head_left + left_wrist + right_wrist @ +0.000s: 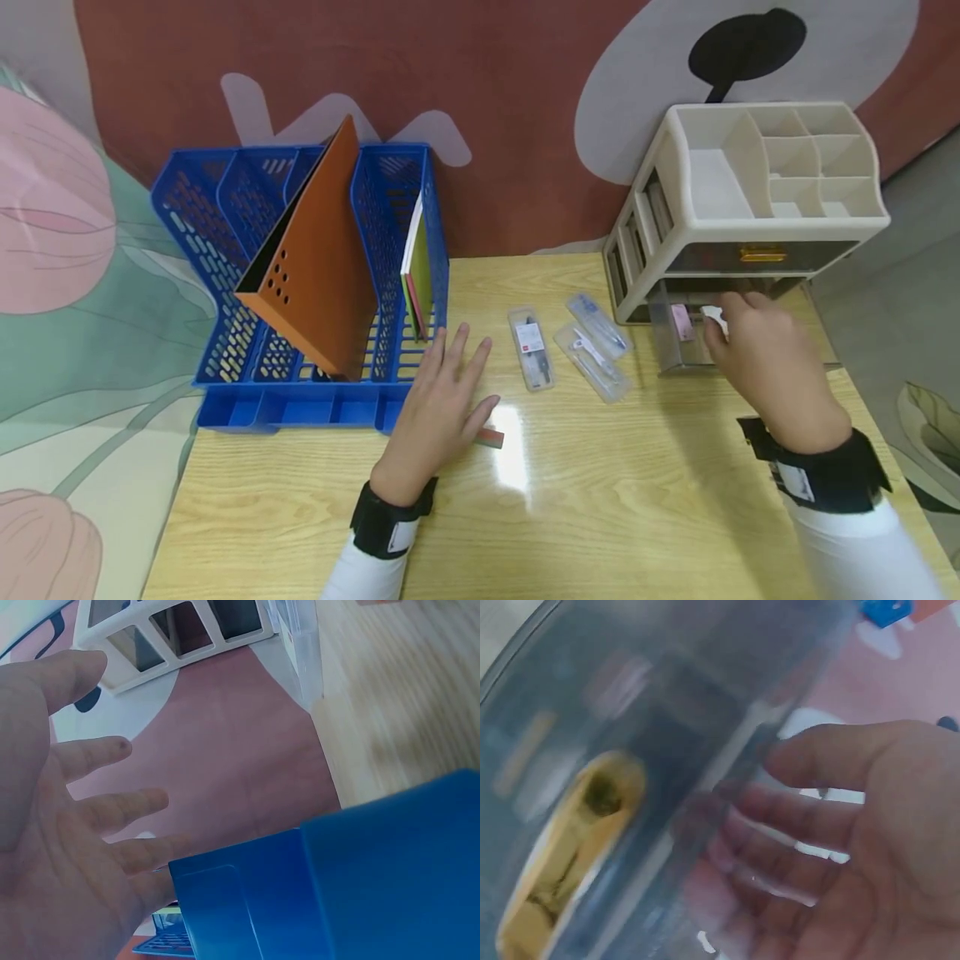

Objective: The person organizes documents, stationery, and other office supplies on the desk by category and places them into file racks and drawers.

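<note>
In the head view my right hand (776, 362) reaches into the clear pulled-out drawer (675, 358) of the white desk organizer (686, 196). A small white item (712, 314) shows between the thumb and index finger; its kind is unclear. Beside it in the drawer lies a small pink item (682, 322). Blurred in the right wrist view, the fingers (795, 817) show partly through the drawer's clear wall. My left hand (438, 408), fingers spread, is by the front of the blue file rack (300, 408). A small reddish block (491, 437) lies beside its thumb, partly hidden.
Three clear cases, a labelled one (533, 350), one with blue contents (598, 325) and one with a white tool (592, 362), lie mid-table. An orange folder (322, 267) and thin books (418, 275) stand in the rack. A patterned cloth (517, 125) hangs behind.
</note>
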Tool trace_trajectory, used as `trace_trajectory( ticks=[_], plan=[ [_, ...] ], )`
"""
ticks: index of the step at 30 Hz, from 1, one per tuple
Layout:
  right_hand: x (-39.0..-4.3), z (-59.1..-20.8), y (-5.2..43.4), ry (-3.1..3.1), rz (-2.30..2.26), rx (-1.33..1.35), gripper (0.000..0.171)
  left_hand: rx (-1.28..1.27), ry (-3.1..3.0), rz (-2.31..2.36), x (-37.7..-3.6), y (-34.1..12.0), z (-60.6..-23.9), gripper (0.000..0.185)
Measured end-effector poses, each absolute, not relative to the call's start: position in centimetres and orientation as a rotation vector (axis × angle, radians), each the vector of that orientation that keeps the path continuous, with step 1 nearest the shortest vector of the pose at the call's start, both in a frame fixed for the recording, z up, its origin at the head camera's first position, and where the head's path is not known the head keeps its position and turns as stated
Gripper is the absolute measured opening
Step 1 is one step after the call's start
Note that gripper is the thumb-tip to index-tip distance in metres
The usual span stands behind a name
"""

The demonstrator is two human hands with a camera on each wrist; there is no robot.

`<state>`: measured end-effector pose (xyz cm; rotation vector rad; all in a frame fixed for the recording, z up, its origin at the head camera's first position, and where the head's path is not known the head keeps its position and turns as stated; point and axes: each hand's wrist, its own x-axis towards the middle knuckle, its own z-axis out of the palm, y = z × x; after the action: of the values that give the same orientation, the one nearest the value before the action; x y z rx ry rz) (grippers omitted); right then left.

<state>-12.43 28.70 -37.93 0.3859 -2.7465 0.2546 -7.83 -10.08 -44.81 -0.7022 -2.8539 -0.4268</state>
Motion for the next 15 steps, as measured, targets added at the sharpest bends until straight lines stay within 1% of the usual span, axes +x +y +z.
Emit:
trace_trajectory(
  ticks=[6,9,15],
  plan=[
    [-11.0,-36.9,26.2,-2.617,0.218,0.502,0.012,-0.692,-2.858,-0.426,-7.8,-10.1,-44.4,0.072],
    [-10.6,-37.0,25.0,-2.588,0.248,0.586,0.011,-0.685,-2.856,-0.415,-7.8,-10.3,-44.1,0.073],
    [-10.1,-38.7,22.4,-2.555,0.346,0.812,0.021,-0.653,-2.845,-0.419,-7.7,-10.7,-43.7,0.073]
  ],
)
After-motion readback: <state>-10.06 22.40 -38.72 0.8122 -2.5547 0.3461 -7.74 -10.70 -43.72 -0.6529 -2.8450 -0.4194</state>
